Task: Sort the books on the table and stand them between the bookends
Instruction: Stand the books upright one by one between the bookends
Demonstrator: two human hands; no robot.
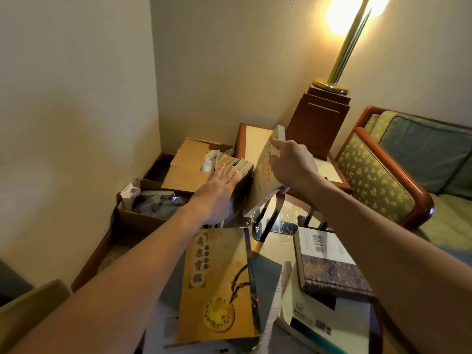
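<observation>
At far left 2 open cardboard boxes (163, 200) sit against the wall. The left hand (217, 192) lies flat, fingers spread, on the standing books (237, 172). Just right, the right hand (291, 162) pinches a tilted yellow book (263, 182) by its upper edge, above the black bookend (268, 221). Nearer, a yellow book (219, 284) and a purple-covered book (329, 267) lie flat on the table (288, 218).
</observation>
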